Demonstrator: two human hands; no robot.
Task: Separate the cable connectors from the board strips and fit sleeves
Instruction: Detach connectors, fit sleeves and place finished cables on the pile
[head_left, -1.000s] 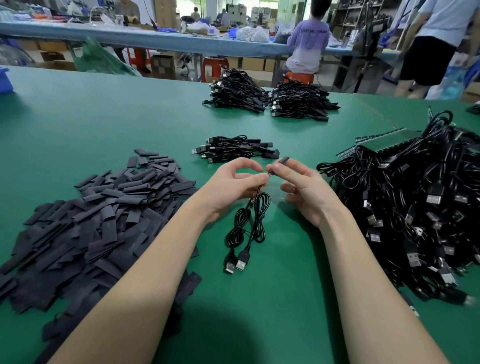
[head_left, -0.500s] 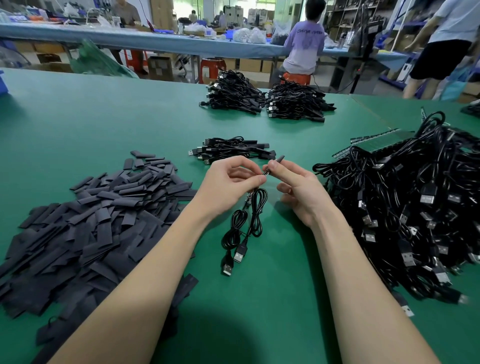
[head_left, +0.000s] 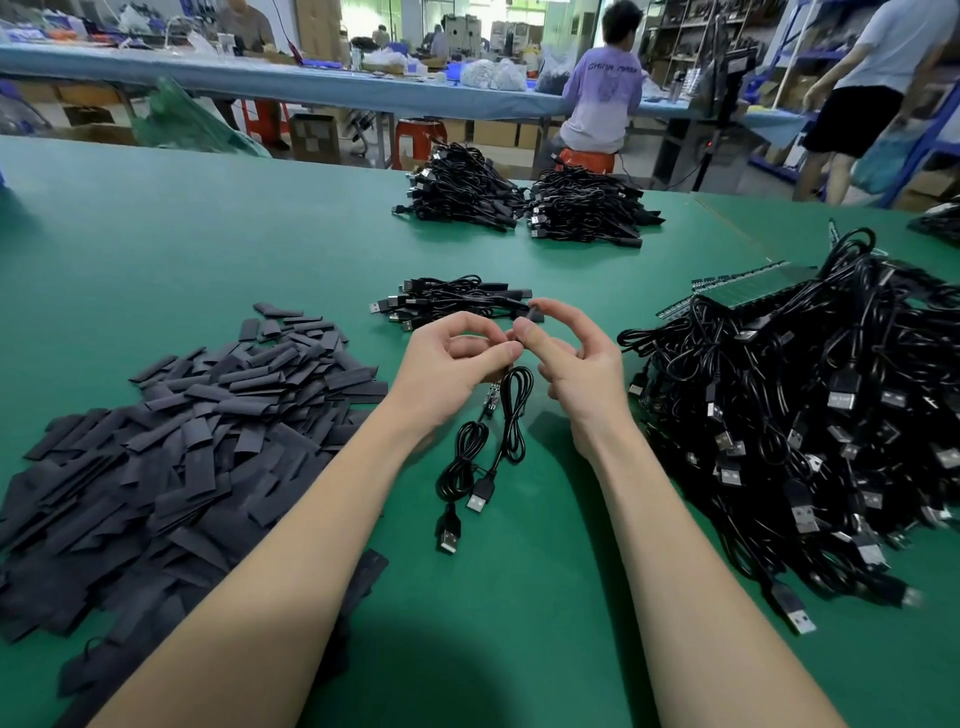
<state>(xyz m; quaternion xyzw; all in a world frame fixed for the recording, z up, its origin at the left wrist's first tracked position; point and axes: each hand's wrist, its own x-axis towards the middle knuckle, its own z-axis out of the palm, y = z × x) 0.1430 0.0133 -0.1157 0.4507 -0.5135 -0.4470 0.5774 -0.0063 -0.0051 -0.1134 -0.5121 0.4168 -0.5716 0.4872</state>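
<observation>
**Two hands mid-sleeving, one cable between them**

Many loose cables heaped right (head_left: 810, 415), green board strips (head_left: 753, 288) poking out at the heap's far edge. Big pile of flat black sleeves (head_left: 171, 441) left, spread over the green table (head_left: 156, 234). No bins or trays near the hands; everything sorted into bare piles. Two stacked bundles far centre (head_left: 524, 200), small finished-looking batch (head_left: 452, 301) just beyond the hands.

Step judged: fitting a sleeve onto a separated connector. Left hand (head_left: 452, 364) pinching thumb to forefinger on the cable end; right hand (head_left: 576, 369) thumb and forefinger pinching a short dark sleeve (head_left: 535, 314), other fingers loosely curled apart. Two coiled USB cables (head_left: 483, 452) hanging below onto the table, small bare board tip (head_left: 492, 397) visible under the left hand.

Next, probably: sliding sleeve down over the connector; needs steady alignment, then setting aside on the small batch.
</observation>
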